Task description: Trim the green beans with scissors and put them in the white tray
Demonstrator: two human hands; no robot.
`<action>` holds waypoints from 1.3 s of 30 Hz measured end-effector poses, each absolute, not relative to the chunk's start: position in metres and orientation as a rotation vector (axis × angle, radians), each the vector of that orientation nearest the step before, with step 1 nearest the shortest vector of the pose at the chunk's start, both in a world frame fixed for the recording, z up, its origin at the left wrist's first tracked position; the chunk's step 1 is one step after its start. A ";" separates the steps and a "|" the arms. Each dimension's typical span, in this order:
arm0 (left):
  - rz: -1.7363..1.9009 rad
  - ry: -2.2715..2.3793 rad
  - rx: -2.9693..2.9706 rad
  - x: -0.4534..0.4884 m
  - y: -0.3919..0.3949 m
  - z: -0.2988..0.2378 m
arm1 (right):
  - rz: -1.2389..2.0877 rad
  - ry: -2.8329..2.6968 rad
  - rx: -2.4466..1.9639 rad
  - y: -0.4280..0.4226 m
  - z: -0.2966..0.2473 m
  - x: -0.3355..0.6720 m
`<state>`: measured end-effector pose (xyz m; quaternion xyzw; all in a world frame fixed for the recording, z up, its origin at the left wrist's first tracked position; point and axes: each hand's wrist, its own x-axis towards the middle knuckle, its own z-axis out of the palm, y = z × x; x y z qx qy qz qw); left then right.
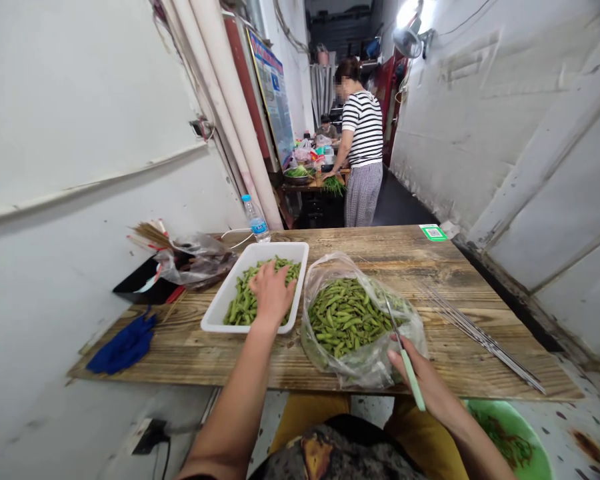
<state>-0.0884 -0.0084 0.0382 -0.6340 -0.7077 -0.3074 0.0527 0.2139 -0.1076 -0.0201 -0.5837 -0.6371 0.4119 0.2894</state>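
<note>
My left hand [273,293] reaches into a white plastic tray [215,319], palm down on green edamame pods [243,303]. Its fingers are apart, and I see nothing held in them. To the right sits a clear plastic bag [370,370], its mouth spread wide, full of more edamame pods [347,313]. Beside that bag's right edge, my right hand [415,367] is closed around a knife [411,380] with a pale green handle. The thin blade points up and away over the bag.
Metal skewers [485,340] lie on the wooden table [460,280] at right. A blue glove [123,343], a bag of sticks [200,260] and a water bottle [256,220] are left. A green basin [510,440] stands below. A person [363,133] works at a farther table.
</note>
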 end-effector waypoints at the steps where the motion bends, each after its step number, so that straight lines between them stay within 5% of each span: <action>1: -0.887 -2.107 -2.005 -0.081 -0.009 0.036 | 1.101 -1.683 -1.570 -0.107 -0.019 0.213; 9: -0.502 -1.943 -2.553 -0.018 -0.003 0.003 | 0.974 -1.843 -1.622 -0.116 0.005 0.203; 18: -1.411 -2.110 -3.034 -0.007 -0.021 0.002 | 0.693 -1.997 -1.700 -0.108 0.001 0.195; 32: -1.705 -2.038 -3.152 -0.008 -0.029 0.010 | 0.749 -2.098 -1.594 -0.105 -0.003 0.199; 39: -2.684 -2.627 -2.638 -0.004 -0.033 0.008 | 1.034 -1.917 -1.541 -0.106 0.001 0.200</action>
